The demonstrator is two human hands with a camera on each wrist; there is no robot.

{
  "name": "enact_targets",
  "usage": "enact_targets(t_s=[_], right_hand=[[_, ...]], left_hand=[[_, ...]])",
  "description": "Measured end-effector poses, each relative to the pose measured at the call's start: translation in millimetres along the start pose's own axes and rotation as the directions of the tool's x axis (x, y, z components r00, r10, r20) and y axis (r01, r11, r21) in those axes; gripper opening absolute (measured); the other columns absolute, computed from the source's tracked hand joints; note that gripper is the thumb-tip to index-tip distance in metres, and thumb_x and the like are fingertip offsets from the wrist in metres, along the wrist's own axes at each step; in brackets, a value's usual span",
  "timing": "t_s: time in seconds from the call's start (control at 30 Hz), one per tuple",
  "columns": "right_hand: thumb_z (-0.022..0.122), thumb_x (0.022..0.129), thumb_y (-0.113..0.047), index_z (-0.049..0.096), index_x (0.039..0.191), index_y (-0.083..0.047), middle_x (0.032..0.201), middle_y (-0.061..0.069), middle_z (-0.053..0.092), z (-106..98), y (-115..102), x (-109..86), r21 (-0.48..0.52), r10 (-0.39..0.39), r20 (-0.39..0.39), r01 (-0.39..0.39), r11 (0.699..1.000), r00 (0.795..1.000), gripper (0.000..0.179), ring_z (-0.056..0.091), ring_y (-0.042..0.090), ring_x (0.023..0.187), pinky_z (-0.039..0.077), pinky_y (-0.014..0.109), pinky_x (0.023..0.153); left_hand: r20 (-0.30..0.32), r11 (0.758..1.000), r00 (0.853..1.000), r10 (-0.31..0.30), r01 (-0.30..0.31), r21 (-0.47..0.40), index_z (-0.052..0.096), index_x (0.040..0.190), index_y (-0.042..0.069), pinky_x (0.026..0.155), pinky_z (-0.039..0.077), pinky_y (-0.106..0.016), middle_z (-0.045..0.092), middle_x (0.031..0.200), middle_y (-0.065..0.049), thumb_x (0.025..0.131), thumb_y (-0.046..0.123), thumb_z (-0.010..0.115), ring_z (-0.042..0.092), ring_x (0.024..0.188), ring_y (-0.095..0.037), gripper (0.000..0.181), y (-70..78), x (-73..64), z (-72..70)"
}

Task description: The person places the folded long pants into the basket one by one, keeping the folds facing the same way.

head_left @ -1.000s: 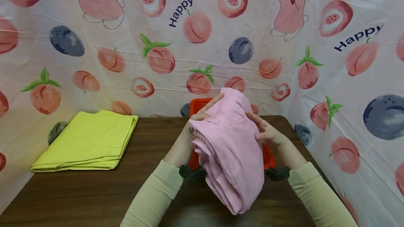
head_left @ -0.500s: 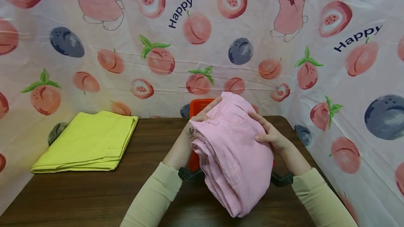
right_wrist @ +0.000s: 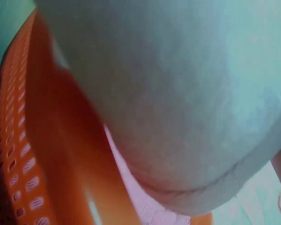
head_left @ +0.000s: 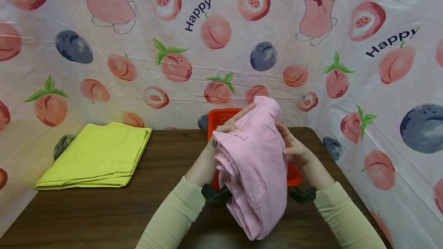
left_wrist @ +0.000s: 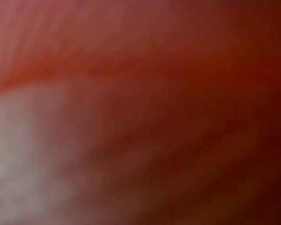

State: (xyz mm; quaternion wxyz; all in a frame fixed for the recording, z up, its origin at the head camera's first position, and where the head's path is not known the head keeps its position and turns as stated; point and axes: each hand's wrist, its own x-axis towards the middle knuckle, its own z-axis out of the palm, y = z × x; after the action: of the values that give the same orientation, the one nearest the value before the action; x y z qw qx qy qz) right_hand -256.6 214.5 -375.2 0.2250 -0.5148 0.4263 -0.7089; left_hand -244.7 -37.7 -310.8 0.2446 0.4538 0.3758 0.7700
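Observation:
A folded pair of pink trousers [head_left: 256,164], with a metal button at the waistband's left corner, hangs tilted in front of the orange basket [head_left: 221,115] in the head view. My left hand [head_left: 229,127] grips its upper left side, part of the palm covered by cloth. On the opposite side, my right hand [head_left: 297,151] holds the edge between thumb and fingers. The right wrist view has the perforated basket [right_wrist: 70,131] close by, with pink cloth [right_wrist: 145,201] showing beyond its rim. Only blurred red and pink fill the left wrist view.
Folded yellow-green cloth [head_left: 97,155] lies at the table's left. The dark wooden table [head_left: 166,153] meets a fruit-printed curtain [head_left: 187,107] at the back, and more curtain borders the right side. Dark wrist bands [head_left: 216,194] sit near the basket.
The pink trousers swung outward to the right with my right hand, then came back in narrower. My left hand has shifted slightly right. The yellow-green cloth stays put.

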Motion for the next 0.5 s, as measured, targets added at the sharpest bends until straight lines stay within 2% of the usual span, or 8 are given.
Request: enact_targets(t_s=[0.1,0.23,0.33,0.4,0.5], right_hand=[[0.057,0.091,-0.013,0.037,0.146,-0.036,0.144,-0.005,0.029,1.3,0.1,-1.0,0.005,0.018,-0.019,-0.018,1.000,1.000,0.063,0.036,0.014,0.126,0.038,0.028,0.100],[0.059,0.091,-0.014,0.039,0.145,-0.035,0.144,-0.006,0.030,1.7,-2.7,-5.2,-0.061,0.055,-0.080,-0.060,0.996,0.995,0.062,0.036,0.013,0.125,0.037,0.028,0.100],[0.059,0.091,-0.013,0.037,0.147,-0.034,0.146,-0.007,0.027,1.1,-4.9,-9.9,-0.124,0.077,-0.115,-0.091,0.988,0.990,0.064,0.034,0.013,0.127,0.037,0.029,0.101],[0.060,0.091,-0.011,0.039,0.147,-0.034,0.146,-0.006,0.027,3.1,-5.8,-11.0,-0.160,0.077,-0.155,-0.102,0.982,0.985,0.064,0.035,0.013,0.126,0.038,0.029,0.100],[0.060,0.089,-0.005,0.044,0.144,-0.033,0.143,-0.005,0.032,8.1,-8.1,-10.1,-0.222,0.053,-0.254,-0.112,0.969,0.966,0.063,0.039,0.012,0.121,0.041,0.028,0.096]], left_hand=[[-0.014,1.000,1.000,-0.012,0.012,0.006,-0.011,0.147,-0.001,0.106,0.024,-0.025,-0.011,0.157,-0.017,0.071,0.013,0.065,0.029,0.126,-0.010,0.108,2.6,-1.4,2.2],[-0.033,0.999,0.999,-0.015,0.016,0.040,-0.012,0.146,-0.004,0.107,0.021,-0.025,-0.012,0.157,-0.018,0.071,0.019,0.067,0.025,0.128,-0.012,0.111,5.1,-5.1,3.4],[-0.030,0.999,0.999,-0.019,0.020,0.031,-0.013,0.145,-0.006,0.108,0.020,-0.026,-0.011,0.157,-0.019,0.072,0.020,0.068,0.025,0.129,-0.012,0.112,5.7,-7.4,1.4],[-0.013,0.999,1.000,-0.020,0.020,0.040,-0.013,0.144,-0.007,0.109,0.020,-0.026,-0.011,0.156,-0.019,0.072,0.022,0.070,0.025,0.130,-0.012,0.114,6.1,-8.6,-4.5],[0.021,0.994,1.000,-0.013,0.011,0.110,-0.016,0.143,-0.008,0.111,0.017,-0.030,-0.016,0.155,-0.023,0.075,0.030,0.072,0.018,0.136,-0.018,0.118,7.0,-11.6,-15.4]])
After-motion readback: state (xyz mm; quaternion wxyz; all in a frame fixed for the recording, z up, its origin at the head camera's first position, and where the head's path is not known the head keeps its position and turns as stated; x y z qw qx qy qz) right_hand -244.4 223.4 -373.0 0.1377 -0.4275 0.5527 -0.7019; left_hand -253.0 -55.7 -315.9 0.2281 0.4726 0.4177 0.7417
